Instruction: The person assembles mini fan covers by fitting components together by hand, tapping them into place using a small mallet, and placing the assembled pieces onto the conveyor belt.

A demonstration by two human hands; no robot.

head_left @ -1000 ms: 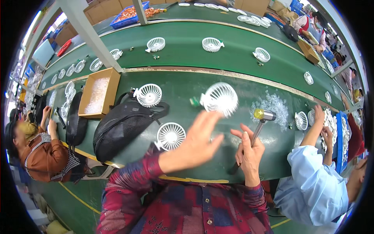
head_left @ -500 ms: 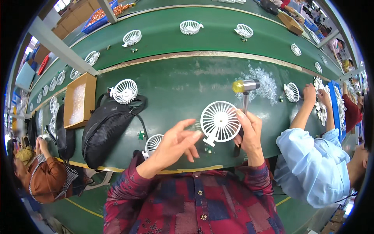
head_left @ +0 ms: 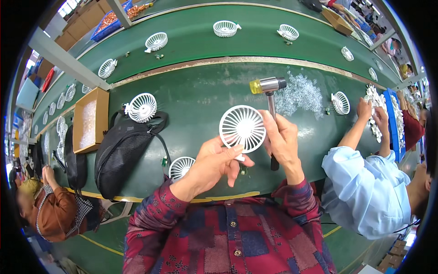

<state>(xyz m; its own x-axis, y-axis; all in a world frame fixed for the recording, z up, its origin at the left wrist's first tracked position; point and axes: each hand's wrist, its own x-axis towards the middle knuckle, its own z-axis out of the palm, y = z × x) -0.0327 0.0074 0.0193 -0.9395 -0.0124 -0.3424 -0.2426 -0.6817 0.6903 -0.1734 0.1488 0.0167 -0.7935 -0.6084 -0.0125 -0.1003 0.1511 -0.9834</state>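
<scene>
Between my hands is a round white fan guard (head_left: 245, 129), its spoked face turned up. My left hand (head_left: 206, 160) grips it at the lower left, thumb on top near the short stem. My right hand (head_left: 284, 140) is closed around a hammer (head_left: 269, 85) with a silver head, one yellow face and a dark grip, held head up. Fingers of that hand also meet the guard's right edge; how firmly I cannot tell. Beside my left wrist another white fan guard (head_left: 181, 168) lies on the green table. A small green circuit board (head_left: 243, 171) shows below my hands.
Loose clear plastic pieces (head_left: 299, 96) lie beyond the hammer. A black mesh bag (head_left: 123, 157), a fan guard (head_left: 141, 108) and a cardboard box (head_left: 91, 119) stand left. A belt (head_left: 191, 45) carries more guards. A co-worker in light blue (head_left: 365, 192) sits at right.
My left hand was beside the fan guard with fingers spread; now it holds the guard. The guard, right hand and hammer have shifted left, and the guard is a little farther up.
</scene>
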